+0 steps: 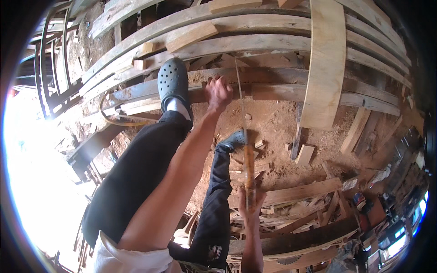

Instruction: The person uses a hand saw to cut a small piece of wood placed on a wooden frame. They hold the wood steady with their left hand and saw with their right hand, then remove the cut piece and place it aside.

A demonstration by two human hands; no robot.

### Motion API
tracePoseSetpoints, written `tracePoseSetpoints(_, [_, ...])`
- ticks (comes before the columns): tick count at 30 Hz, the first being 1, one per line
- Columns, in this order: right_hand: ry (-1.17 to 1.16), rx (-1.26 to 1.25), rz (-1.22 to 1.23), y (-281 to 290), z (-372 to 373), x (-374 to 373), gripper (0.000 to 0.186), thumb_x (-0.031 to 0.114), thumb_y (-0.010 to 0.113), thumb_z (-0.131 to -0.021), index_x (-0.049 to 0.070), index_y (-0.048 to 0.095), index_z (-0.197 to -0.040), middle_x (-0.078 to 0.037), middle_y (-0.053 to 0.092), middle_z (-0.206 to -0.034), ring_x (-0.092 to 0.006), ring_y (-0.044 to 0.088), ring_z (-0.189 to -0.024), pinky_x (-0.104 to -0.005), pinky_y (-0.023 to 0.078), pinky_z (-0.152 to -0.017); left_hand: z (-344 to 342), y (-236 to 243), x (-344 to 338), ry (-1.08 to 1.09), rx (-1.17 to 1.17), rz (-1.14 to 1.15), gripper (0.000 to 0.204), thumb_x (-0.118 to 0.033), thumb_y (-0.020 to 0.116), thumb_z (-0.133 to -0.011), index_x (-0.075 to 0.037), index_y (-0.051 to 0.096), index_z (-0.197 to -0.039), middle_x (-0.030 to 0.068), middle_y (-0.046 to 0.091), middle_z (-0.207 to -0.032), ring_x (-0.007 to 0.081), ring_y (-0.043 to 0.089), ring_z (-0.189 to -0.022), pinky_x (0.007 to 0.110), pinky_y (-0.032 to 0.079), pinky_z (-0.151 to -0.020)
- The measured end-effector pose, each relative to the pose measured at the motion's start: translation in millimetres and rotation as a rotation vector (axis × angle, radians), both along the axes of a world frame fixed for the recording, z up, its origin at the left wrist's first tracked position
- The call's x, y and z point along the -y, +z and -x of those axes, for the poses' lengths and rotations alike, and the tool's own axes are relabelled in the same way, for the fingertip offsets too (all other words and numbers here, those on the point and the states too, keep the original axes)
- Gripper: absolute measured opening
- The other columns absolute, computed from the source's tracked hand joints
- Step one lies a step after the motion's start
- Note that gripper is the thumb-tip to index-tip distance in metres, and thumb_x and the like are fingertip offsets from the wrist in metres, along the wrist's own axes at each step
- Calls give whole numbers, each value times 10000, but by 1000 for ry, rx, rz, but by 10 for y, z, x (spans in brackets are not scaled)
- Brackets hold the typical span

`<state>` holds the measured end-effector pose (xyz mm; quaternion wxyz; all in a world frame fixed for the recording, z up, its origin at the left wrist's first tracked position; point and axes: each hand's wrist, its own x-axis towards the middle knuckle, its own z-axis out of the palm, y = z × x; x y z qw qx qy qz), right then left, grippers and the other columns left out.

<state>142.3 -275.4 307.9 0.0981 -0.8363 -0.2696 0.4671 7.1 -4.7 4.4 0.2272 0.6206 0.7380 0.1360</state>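
My left hand is closed over the edge of a wooden board, just right of my foot. Lower down, my right hand grips the wooden handle of a handsaw, seen almost edge-on. Its thin blade runs up from the handle and crosses the board a little to the right of my left hand. A grey clog on my raised foot presses on the timber left of that hand. My other foot, in a matching clog, stands on the dirt floor.
Several long beams run across the far side, with a wide pale plank lying over them. Offcuts are scattered on the dirt. Near me on the right lies a heap of scrap wood; a round saw blade shows below it.
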Motion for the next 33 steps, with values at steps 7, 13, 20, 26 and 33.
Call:
tracePoseSetpoints(7, [493,12,-442,-126,-28,71,129,84,635,-872,-6,634,-965,-100,588,-874,-185,590,-719,-402,462,-621,28,-31,-4,-42,-84,10,217,-201,599,-718,-94,674,-891,128,652,-1015,351,608,-978,507,430,-914])
tracePoseSetpoints(13, [366,-250,-1,-297,-106,66,211,126,625,-868,-19,619,-1020,-114,626,-944,-233,614,-798,-411,469,-714,14,-91,-34,27,-23,-2,195,-208,588,-735,-105,688,-868,132,660,-1000,352,610,-980,475,397,-938])
tracePoseSetpoints(20, [1077,561,-440,-255,-13,321,231,91,650,-882,-7,613,-1088,-66,576,-760,-221,565,-674,-401,493,-762,14,-71,-8,2,-65,96,212,-193,555,-771,-87,700,-884,127,665,-992,342,614,-987,470,400,-925])
tracePoseSetpoints(26, [450,-30,-247,-236,-33,223,54,68,643,-876,30,611,-896,-58,556,-695,-162,509,-561,-297,385,-511,6,-68,-20,-1,-127,59,214,-210,557,-764,-88,689,-880,126,664,-985,336,622,-968,460,387,-918])
tracePoseSetpoints(33, [830,292,-654,-334,-119,48,149,156,618,-907,11,618,-940,-72,554,-731,-127,530,-606,-272,386,-484,-12,-86,-19,23,-73,77,206,-211,557,-762,-85,676,-874,136,657,-963,365,606,-963,499,389,-908])
